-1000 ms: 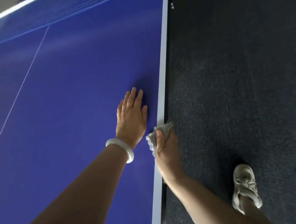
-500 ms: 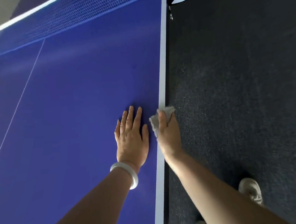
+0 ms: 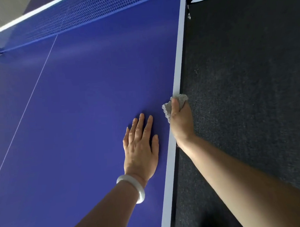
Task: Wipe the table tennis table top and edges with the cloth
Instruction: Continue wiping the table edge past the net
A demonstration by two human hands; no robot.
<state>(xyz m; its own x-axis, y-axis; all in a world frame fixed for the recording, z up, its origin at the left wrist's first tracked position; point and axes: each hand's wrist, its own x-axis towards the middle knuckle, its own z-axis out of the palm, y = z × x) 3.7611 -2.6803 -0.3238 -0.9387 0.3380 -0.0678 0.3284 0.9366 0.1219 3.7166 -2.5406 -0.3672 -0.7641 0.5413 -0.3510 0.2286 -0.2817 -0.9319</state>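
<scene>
At the table's (image 3: 76, 117) right-hand border (image 3: 178, 59), the grey cloth (image 3: 182, 98) is pinched by the right hand (image 3: 181, 124), thumb on top and the other fingers hidden. Edge-wiping looks like the step in hand; the next stroke likely calls for sliding toward twelve o'clock, where the border runs bare to the net (image 3: 71, 18). The left hand (image 3: 140, 148) lies flat, fingers straight, at eight o'clock. Open carpet (image 3: 249, 90) lies at three o'clock.
</scene>
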